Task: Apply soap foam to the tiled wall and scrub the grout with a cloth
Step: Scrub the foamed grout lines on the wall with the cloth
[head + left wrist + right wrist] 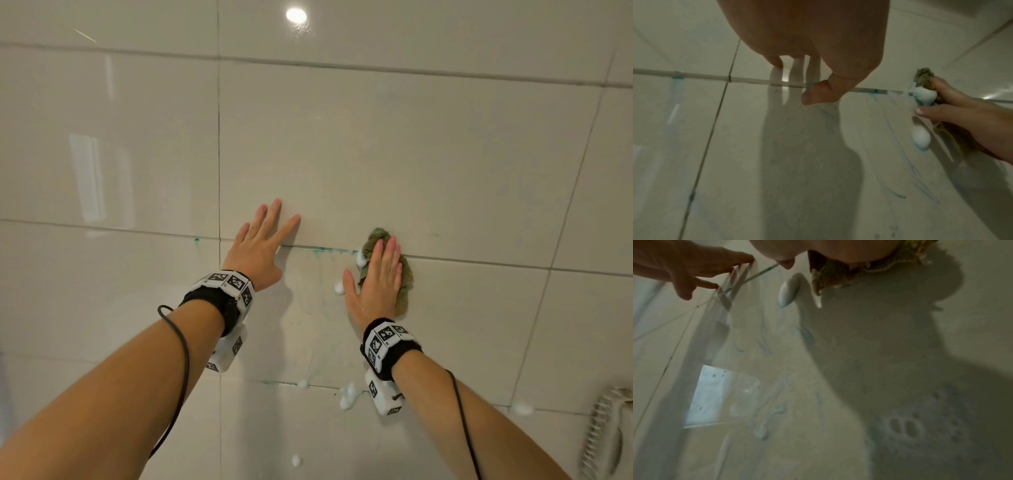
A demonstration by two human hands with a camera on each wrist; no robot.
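We see most of the cloth [404, 284] hidden under the right hand [376, 284], the metal hose [603, 435] cut off at the picture's edge, and both wrist views blurred.

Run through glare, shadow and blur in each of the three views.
Head view: sharp, a round lamp glare at the top of the glossy tiled wall, straight grout lines bowed by the wide lens. Left wrist view: dim, the left hand casts a long shadow down the tile. Right wrist view: soft and murky, a shadow below the cloth, pale window reflection.
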